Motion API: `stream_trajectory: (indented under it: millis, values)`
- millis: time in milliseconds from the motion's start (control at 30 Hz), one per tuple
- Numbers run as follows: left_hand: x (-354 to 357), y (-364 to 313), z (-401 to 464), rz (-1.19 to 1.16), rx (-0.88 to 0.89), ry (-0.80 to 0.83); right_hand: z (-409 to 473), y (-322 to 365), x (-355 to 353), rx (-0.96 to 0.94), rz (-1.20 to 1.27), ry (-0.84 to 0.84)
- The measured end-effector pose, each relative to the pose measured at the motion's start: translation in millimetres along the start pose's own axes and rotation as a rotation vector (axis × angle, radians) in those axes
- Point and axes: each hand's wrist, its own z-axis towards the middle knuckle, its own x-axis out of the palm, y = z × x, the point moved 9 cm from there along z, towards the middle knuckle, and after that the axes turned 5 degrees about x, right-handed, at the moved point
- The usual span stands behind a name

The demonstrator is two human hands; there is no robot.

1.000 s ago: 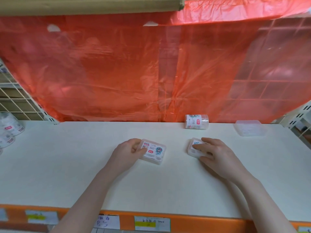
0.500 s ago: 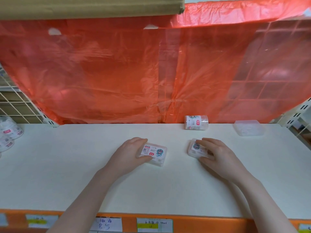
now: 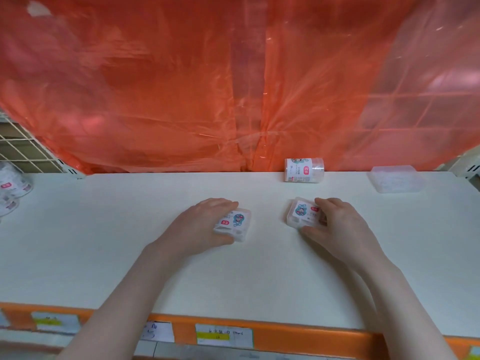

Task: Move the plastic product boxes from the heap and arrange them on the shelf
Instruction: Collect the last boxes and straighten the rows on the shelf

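Observation:
Two small clear plastic boxes with cartoon labels lie flat on the white shelf (image 3: 104, 242). My left hand (image 3: 197, 227) grips the left box (image 3: 235, 223), fingers over its far edge and thumb at its near edge. The right box (image 3: 302, 213) is held by my right hand (image 3: 337, 224), fingers on its top and thumb at its near side. The two boxes lie about a hand's width apart.
A clear round tub (image 3: 304, 170) lies on its side at the shelf's back. A blank clear box (image 3: 394, 178) sits at the back right. Several round tubs (image 3: 11, 185) stand at the left edge. Red plastic sheeting (image 3: 233, 87) hangs behind. Price labels (image 3: 223, 335) line the orange front rail.
Both hands turned their boxes on the shelf, the left box now angled more lengthwise. The camera has dipped and moved closer.

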Motion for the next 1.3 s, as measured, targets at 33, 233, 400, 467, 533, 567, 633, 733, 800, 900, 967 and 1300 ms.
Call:
stream_trajectory:
  millis: [33, 233, 400, 467, 533, 567, 633, 733, 800, 900, 967, 1300]
  values:
    - [-0.8, 0.4, -0.6, 0.004, -0.013, -0.020, 0.5, 0.5, -0.5, 0.003, 0.007, -0.008]
    - [-0.2, 8.3, -22.7, 0.012, -0.138, -0.106, -7.0, 6.4, 5.9, 0.033, 0.035, -0.027]
    - [-14.5, 25.3, -57.9, 0.016, -0.225, -0.159, -22.2, 43.0, 14.2, -0.060, 0.065, -0.007]
    - [-22.5, 35.7, -76.6, 0.004, -0.262, -0.169, -28.6, 64.5, 15.6, -0.106, 0.074, -0.002]
    - [-34.2, 48.8, -104.3, -0.002, -0.301, -0.187, -38.3, 94.2, 18.4, -0.162, 0.087, -0.004]
    - [-34.9, 52.5, -109.7, -0.006, -0.315, -0.185, -40.8, 99.7, 19.4, -0.168, 0.098, 0.003]
    - [-45.4, 66.4, -139.5, -0.018, -0.356, -0.226, -53.7, 132.7, 24.6, -0.227, 0.094, 0.008]
    - [-62.7, 88.8, -192.5, -0.030, -0.403, -0.298, -78.8, 188.4, 39.2, -0.303, 0.065, 0.002]
    - [-75.1, 104.5, -230.3, -0.029, -0.403, -0.331, -98.9, 225.1, 51.7, -0.324, 0.064, -0.010]
    - [-95.1, 134.2, -293.1, 0.017, -0.402, -0.351, -133.6, 281.5, 76.5, -0.346, 0.080, -0.017]
    - [-107.8, 156.8, -335.1, 0.042, -0.411, -0.369, -155.3, 317.3, 92.9, -0.359, 0.086, -0.018]
    - [-166.3, 258.2, -507.8, 0.097, -0.550, -0.403, -228.7, 485.4, 153.9, -0.480, 0.068, 0.059]
